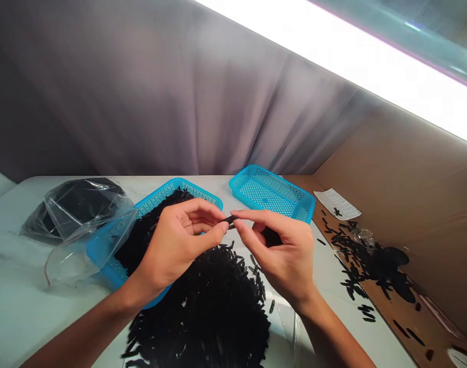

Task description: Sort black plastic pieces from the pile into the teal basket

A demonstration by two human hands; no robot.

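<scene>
My left hand [187, 232] pinches one end of a small dark stick-like piece [230, 219] between thumb and forefinger. The other end of this piece is between the thumb and forefinger of my right hand [281, 245]. Something black shows behind the curled fingers of my right hand; what it is I cannot make out. Both hands are raised above a large heap of black pieces [214, 312] on the white table. Behind my left hand, a blue basket [175, 185] holds many more of the black pieces.
A clear plastic bag [80, 209] with black contents lies at the left, overlapping the basket. An empty blue basket [271, 190] stands at the back. Scattered black pieces [348, 245], a paper sheet [337, 204] and a cardboard edge [394, 306] are at the right.
</scene>
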